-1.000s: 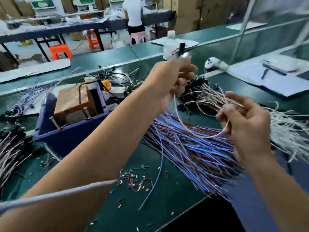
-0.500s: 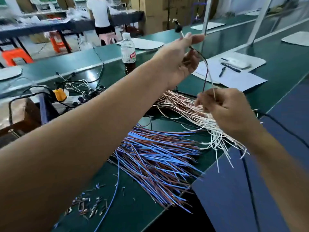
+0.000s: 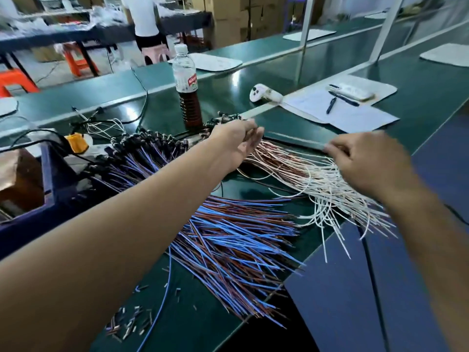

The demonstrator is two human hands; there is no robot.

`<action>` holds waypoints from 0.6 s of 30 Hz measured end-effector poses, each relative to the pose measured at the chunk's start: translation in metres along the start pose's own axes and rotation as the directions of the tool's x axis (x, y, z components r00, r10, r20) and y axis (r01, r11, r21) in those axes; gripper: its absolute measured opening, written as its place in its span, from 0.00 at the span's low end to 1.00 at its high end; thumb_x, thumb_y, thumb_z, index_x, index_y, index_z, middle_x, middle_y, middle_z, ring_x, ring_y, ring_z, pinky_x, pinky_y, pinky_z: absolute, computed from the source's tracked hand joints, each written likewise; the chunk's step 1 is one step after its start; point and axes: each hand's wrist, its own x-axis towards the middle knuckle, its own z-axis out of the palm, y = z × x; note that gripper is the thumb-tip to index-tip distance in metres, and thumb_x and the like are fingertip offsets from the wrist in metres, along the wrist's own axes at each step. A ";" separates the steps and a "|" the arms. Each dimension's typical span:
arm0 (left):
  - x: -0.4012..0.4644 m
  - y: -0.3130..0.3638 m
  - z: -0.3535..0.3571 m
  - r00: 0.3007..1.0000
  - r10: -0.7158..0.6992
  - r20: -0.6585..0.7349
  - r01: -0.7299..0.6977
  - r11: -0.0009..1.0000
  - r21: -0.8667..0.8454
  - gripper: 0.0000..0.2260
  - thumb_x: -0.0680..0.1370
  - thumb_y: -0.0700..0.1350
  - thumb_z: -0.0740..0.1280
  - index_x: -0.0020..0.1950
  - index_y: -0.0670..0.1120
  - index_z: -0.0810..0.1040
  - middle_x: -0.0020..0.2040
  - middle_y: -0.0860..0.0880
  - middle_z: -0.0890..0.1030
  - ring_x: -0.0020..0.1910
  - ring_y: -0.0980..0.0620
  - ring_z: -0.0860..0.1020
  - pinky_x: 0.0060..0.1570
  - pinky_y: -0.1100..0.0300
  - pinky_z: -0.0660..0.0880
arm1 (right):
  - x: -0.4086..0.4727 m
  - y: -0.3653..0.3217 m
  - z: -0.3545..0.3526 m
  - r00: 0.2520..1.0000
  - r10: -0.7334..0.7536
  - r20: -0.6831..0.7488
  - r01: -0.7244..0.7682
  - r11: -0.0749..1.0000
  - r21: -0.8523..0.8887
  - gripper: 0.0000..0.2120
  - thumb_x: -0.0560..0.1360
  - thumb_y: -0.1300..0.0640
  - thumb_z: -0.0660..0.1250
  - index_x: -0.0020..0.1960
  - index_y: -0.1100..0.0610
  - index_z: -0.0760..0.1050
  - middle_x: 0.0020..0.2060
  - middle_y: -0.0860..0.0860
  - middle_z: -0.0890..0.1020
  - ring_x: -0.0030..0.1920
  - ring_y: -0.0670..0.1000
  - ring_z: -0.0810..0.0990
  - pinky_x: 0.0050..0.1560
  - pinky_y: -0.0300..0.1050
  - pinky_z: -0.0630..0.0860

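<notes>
Left hand [image 3: 237,144] lower, over green workbench [image 3: 418,102]

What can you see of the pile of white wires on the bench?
The pile of white wires is many thin flexible strands, some pinkish-brown, fanned flat on the green bench. Loose ends splay over the near edge. It lies beside the blue and brown wires. The right hand is over it, too blurred to show a grip.

Head camera looks forward, down, close over the workbench [image 3: 228,102].
</notes>
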 end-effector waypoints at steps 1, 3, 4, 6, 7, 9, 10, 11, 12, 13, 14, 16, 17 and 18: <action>0.000 -0.003 -0.005 1.000 -0.021 -0.011 0.021 1.000 0.007 0.06 0.84 0.36 0.64 0.56 0.33 0.75 0.50 0.40 0.76 0.41 0.51 0.79 0.37 0.62 0.82 | -0.001 -0.001 0.013 0.998 0.011 0.069 -0.008 0.999 -0.034 0.11 0.83 0.50 0.65 0.50 0.52 0.85 0.43 0.56 0.83 0.43 0.60 0.77 0.41 0.49 0.71; -0.001 -0.005 -0.017 0.999 -0.040 -0.033 0.041 0.998 0.038 0.14 0.83 0.37 0.65 0.67 0.31 0.70 0.63 0.37 0.72 0.55 0.44 0.80 0.39 0.61 0.83 | -0.004 -0.004 0.034 0.983 0.015 0.185 0.002 0.996 -0.095 0.12 0.84 0.51 0.64 0.57 0.53 0.85 0.48 0.58 0.80 0.54 0.62 0.77 0.54 0.53 0.77; -0.002 -0.004 -0.023 0.999 -0.045 -0.030 0.046 0.998 0.052 0.16 0.83 0.37 0.65 0.68 0.32 0.68 0.67 0.35 0.70 0.59 0.41 0.80 0.38 0.60 0.83 | -0.006 -0.006 0.040 0.978 0.027 0.206 -0.002 0.993 -0.118 0.13 0.84 0.51 0.64 0.61 0.53 0.84 0.52 0.59 0.79 0.58 0.63 0.76 0.59 0.56 0.76; -0.009 0.002 -0.031 0.997 -0.074 -0.026 0.076 0.991 0.110 0.15 0.83 0.37 0.64 0.68 0.36 0.67 0.66 0.37 0.69 0.58 0.38 0.81 0.42 0.58 0.84 | -0.007 -0.013 0.047 0.984 0.067 0.164 -0.045 0.991 -0.129 0.14 0.83 0.52 0.65 0.66 0.54 0.81 0.57 0.60 0.79 0.61 0.64 0.74 0.63 0.60 0.76; -0.013 0.006 -0.034 0.996 -0.077 -0.042 0.083 0.984 0.156 0.12 0.83 0.37 0.64 0.65 0.37 0.68 0.63 0.39 0.70 0.55 0.38 0.81 0.46 0.55 0.85 | -0.008 -0.018 0.047 0.989 0.077 0.128 -0.061 0.990 -0.125 0.16 0.82 0.52 0.66 0.67 0.56 0.80 0.58 0.61 0.79 0.61 0.64 0.74 0.64 0.60 0.75; -0.026 0.018 -0.046 0.998 -0.031 -0.059 0.045 0.965 0.259 0.07 0.84 0.37 0.62 0.62 0.37 0.69 0.57 0.38 0.74 0.49 0.39 0.83 0.45 0.54 0.85 | -0.009 -0.037 0.046 0.997 0.054 0.056 -0.049 0.995 -0.082 0.19 0.81 0.53 0.68 0.70 0.58 0.79 0.58 0.61 0.79 0.60 0.64 0.75 0.65 0.59 0.74; -0.036 0.024 -0.051 0.999 -0.005 -0.043 0.018 0.952 0.305 0.07 0.84 0.37 0.62 0.61 0.35 0.70 0.56 0.36 0.77 0.45 0.40 0.84 0.42 0.56 0.85 | -0.011 -0.049 0.043 1.000 0.025 0.010 -0.024 0.999 -0.037 0.19 0.80 0.55 0.70 0.70 0.58 0.79 0.57 0.61 0.80 0.59 0.64 0.76 0.65 0.57 0.74; -0.049 0.032 -0.061 1.000 0.017 -0.016 -0.011 0.943 0.333 0.07 0.84 0.37 0.62 0.60 0.34 0.71 0.55 0.35 0.79 0.42 0.42 0.84 0.39 0.58 0.84 | -0.015 -0.068 0.041 0.999 -0.019 -0.042 0.019 1.000 0.020 0.18 0.79 0.56 0.70 0.67 0.59 0.81 0.56 0.61 0.81 0.58 0.64 0.77 0.64 0.56 0.73; -0.063 0.038 -0.069 0.999 0.026 0.031 -0.036 0.933 0.357 0.07 0.84 0.37 0.62 0.59 0.33 0.73 0.52 0.35 0.81 0.40 0.43 0.84 0.37 0.60 0.84 | -0.020 -0.085 0.036 0.994 -0.058 -0.093 0.065 0.995 0.080 0.15 0.78 0.57 0.71 0.64 0.59 0.82 0.54 0.60 0.81 0.57 0.63 0.78 0.62 0.54 0.73; -0.082 0.046 -0.083 0.997 0.039 0.064 -0.060 0.926 0.372 0.08 0.85 0.38 0.62 0.58 0.33 0.75 0.49 0.35 0.82 0.38 0.44 0.85 0.35 0.61 0.83 | -0.025 -0.109 0.034 0.985 -0.114 -0.131 0.133 0.980 0.146 0.13 0.78 0.58 0.71 0.61 0.58 0.83 0.52 0.58 0.82 0.56 0.61 0.78 0.61 0.52 0.73; -0.100 0.053 -0.096 0.993 0.052 0.102 -0.087 0.919 0.385 0.08 0.85 0.38 0.62 0.57 0.34 0.76 0.47 0.37 0.83 0.37 0.46 0.85 0.35 0.62 0.83 | -0.032 -0.130 0.032 0.973 -0.169 -0.157 0.200 0.957 0.209 0.10 0.78 0.58 0.71 0.58 0.58 0.84 0.51 0.57 0.83 0.54 0.60 0.79 0.59 0.52 0.74; -0.144 0.065 -0.132 0.983 0.120 0.140 -0.168 0.897 0.409 0.10 0.85 0.40 0.62 0.56 0.35 0.79 0.45 0.39 0.84 0.37 0.48 0.85 0.35 0.64 0.81 | -0.046 -0.179 0.030 0.938 -0.296 -0.179 0.342 0.876 0.339 0.05 0.77 0.60 0.71 0.51 0.57 0.85 0.46 0.55 0.84 0.48 0.57 0.81 0.55 0.54 0.78; -0.164 0.070 -0.150 0.974 0.168 0.149 -0.215 0.886 0.411 0.10 0.85 0.41 0.62 0.55 0.36 0.80 0.45 0.40 0.85 0.37 0.49 0.85 0.35 0.65 0.81 | -0.054 -0.199 0.029 0.919 -0.346 -0.189 0.394 0.829 0.396 0.05 0.77 0.60 0.70 0.49 0.57 0.85 0.44 0.53 0.85 0.46 0.56 0.81 0.52 0.54 0.78; -0.189 0.074 -0.177 0.964 0.232 0.128 -0.264 0.876 0.404 0.10 0.85 0.41 0.62 0.55 0.37 0.81 0.44 0.41 0.86 0.36 0.50 0.85 0.35 0.65 0.80 | -0.063 -0.227 0.030 0.896 -0.396 -0.198 0.442 0.771 0.458 0.05 0.77 0.60 0.70 0.48 0.56 0.84 0.43 0.52 0.85 0.44 0.54 0.82 0.50 0.53 0.79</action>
